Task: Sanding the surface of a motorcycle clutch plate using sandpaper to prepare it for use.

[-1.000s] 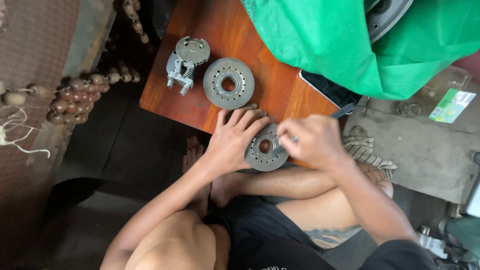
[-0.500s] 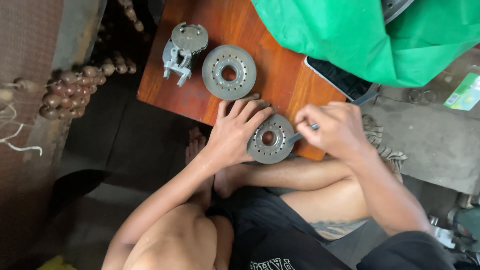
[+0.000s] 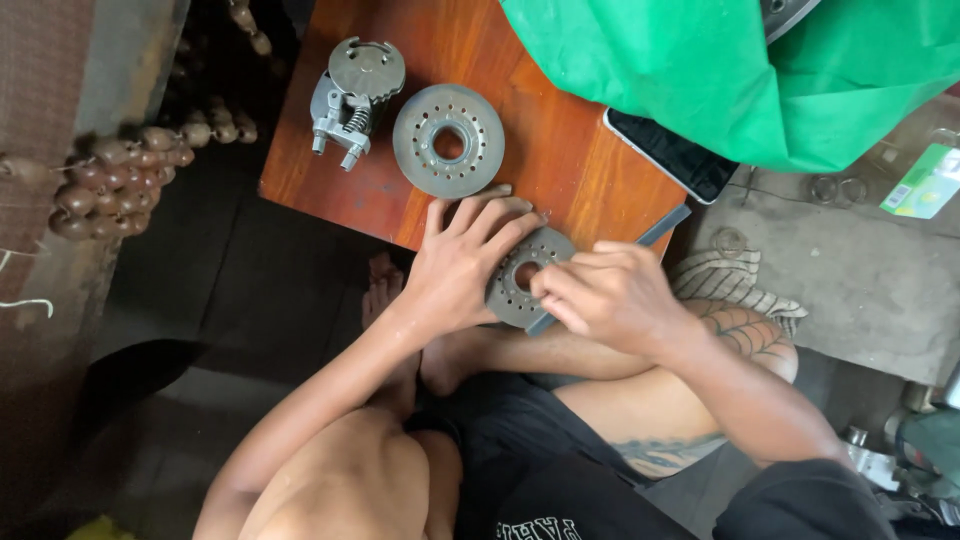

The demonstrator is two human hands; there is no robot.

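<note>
Compared with half a second ago, we see the disc under our hands in much the same place at the near edge of the wooden table (image 3: 560,150); the picture has shifted a little, but both hands remain on the part. The right hand's fingers appear to have drawn in closer to the central hole than a second ago. We read this as the work on this one disc continuing, with no part set down or picked up.

The perforated metal disc (image 3: 520,278) lies flat, overhanging the near edge of the table toward its right corner, partly above our lap. Our left hand (image 3: 465,262) is spread open, palm down, fingers pressing on the disc's left half and on the wood beside it, holding it steady. Our right hand (image 3: 600,295) is curled, fingertips pinched at the disc's centre hole; we cannot tell whether they hold a small piece there, as the fingers cover it. A thin flat grey strip (image 3: 660,226) runs under the right hand out to the table's right edge.

Further up the table, well apart from the hands: a second perforated disc (image 3: 448,140) near the middle, and a spring-loaded metal assembly (image 3: 352,95) toward the far left corner. A dark phone (image 3: 672,155) sits at the right edge, partly under a green cloth (image 3: 720,70).
</note>
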